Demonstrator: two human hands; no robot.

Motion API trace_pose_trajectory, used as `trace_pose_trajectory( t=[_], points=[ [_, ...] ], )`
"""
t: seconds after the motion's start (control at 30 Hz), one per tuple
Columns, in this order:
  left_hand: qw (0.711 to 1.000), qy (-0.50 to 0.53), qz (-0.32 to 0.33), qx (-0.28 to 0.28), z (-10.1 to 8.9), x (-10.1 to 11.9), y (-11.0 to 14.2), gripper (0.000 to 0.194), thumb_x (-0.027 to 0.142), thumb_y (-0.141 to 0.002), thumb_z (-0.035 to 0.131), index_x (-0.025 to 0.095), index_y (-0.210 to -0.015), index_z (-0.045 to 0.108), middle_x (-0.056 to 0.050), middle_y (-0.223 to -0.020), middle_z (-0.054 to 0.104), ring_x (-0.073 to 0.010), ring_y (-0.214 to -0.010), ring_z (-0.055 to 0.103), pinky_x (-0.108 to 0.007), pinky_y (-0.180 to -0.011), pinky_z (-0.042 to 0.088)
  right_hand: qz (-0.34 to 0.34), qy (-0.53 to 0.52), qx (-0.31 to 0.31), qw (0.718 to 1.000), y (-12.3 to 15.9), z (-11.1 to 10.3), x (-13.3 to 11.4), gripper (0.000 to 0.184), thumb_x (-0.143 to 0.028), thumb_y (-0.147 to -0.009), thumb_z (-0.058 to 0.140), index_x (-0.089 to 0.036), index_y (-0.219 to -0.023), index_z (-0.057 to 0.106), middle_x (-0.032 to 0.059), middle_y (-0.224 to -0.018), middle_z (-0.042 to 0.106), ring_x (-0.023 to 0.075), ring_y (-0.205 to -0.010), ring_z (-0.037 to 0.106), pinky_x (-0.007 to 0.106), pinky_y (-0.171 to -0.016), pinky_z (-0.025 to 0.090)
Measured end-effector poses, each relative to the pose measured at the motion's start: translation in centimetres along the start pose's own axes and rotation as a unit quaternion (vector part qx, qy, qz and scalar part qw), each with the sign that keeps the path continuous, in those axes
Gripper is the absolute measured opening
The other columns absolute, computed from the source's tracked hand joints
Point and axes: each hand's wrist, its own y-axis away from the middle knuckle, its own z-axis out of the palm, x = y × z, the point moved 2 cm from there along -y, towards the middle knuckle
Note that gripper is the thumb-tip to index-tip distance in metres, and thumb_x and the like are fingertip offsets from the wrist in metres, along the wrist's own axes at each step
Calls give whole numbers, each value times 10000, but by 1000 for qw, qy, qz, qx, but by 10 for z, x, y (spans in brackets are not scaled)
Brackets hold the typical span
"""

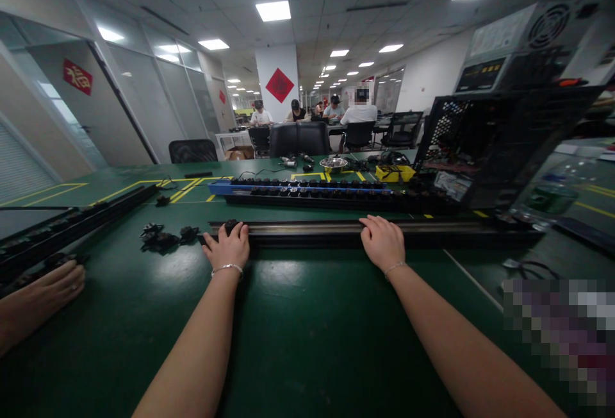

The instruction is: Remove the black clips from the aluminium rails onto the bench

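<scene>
A long black rail (pixel 307 232) with a bright metal groove along its top lies across the green table in front of me. At its left end, my left hand (pixel 227 250) has its fingers bent over a small black part (pixel 232 223), which they partly hide. Further right, my right hand (pixel 383 243) is closed over the rail's near edge, fingertips on its top. Several loose black star-shaped parts (pixel 161 240) lie left of my left hand. Beyond the rail, a second black rail (pixel 307 199) and a blue rail (pixel 221 188) carry rows of similar parts.
A co-worker's hand (pixel 52 290) rests by another loaded rail (pixel 86 216) at left. An open computer case (pixel 494 142), a plastic bottle (pixel 552 181) and a yellow tray (pixel 394 173) stand to the right. A metal bowl (pixel 333 164) sits at the back.
</scene>
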Motion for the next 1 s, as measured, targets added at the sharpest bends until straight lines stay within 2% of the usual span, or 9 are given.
trace_pose_trajectory(
  t=[0.23,0.43,0.6,0.7,0.8,0.87,1.0],
  points=[
    [997,37,-61,-30,-3,-13,-12,642,636,-830,121,369,-1276,497,-40,-1473,308,-460,-1351,83,-683,-1010,140,2,3,-2,1000,0,-2,-1,356,-238,-841,385,-229,-1074,654,42,-1182,625,217,-1146,503,402,-994,311],
    [997,47,-59,-26,-3,-16,-17,637,627,-834,141,345,-1267,513,-72,-1462,317,-458,-1350,90,-690,-1001,153,-3,3,-2,1000,-1,-1,-1,353,-242,-841,386,-231,-1074,651,45,-1173,629,221,-1139,506,406,-990,314],
    [997,42,-59,-23,-7,-27,-24,603,614,-841,169,355,-1257,520,-94,-1451,326,-473,-1339,119,-728,-957,176,-2,2,-9,1000,-1,-1,-1,354,-243,-844,383,-228,-1081,646,43,-1182,623,217,-1144,501,401,-991,312],
    [998,31,-46,-26,-7,-36,-30,581,584,-855,183,344,-1276,504,-116,-1426,347,-449,-1306,246,-682,-955,261,-2,5,-11,1000,-1,-1,-1,356,-241,-845,382,-226,-1083,645,43,-1185,621,215,-1148,499,398,-991,313],
    [1000,14,-10,-12,-7,-41,-34,544,504,-882,215,285,-1279,515,-162,-1370,391,-371,-1244,392,-543,-986,335,1,6,-13,1000,-1,-2,-1,357,-241,-846,380,-226,-1084,645,44,-1190,618,217,-1152,496,401,-994,311],
    [1000,0,9,-4,-7,-43,-36,526,453,-896,226,247,-1280,520,-183,-1338,412,-335,-1235,416,-477,-1010,330,1,5,-15,1000,-1,-3,-2,359,-241,-848,377,-228,-1087,644,43,-1193,616,218,-1154,496,404,-995,311],
    [1000,-5,9,-10,-8,-46,-39,516,430,-906,223,238,-1280,522,-187,-1304,439,-333,-1257,391,-481,-1012,318,1,6,-18,1000,-1,-4,-2,360,-240,-850,374,-226,-1088,643,44,-1191,618,218,-1157,494,403,-993,314]
  ],
)
